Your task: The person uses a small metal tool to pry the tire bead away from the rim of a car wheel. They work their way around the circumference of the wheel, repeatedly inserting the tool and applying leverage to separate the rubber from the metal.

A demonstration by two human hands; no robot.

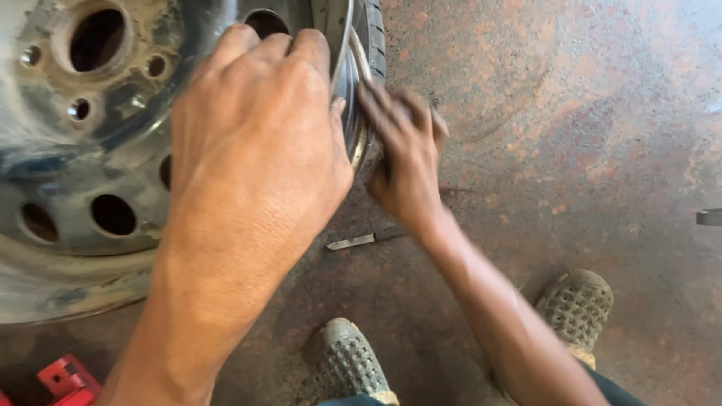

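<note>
- Steel wheel rim (pixel 90 150) lying flat on concrete floor (pixel 587 135), hub face up, tyre (pixel 374 37) at rim edge.
- Left hand (pixel 252 162) clasped over rim lip; right hand (pixel 402 162) blurred, fingers pressed at tyre bead, grip unclear.
- Likely bead work; next calls for firm leverage.
- Small metal tool (pixel 366 239) on floor, long axis left-right.

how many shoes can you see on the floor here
2: one grey perforated shoe at bottom centre, another grey perforated shoe right of the right forearm.
</note>
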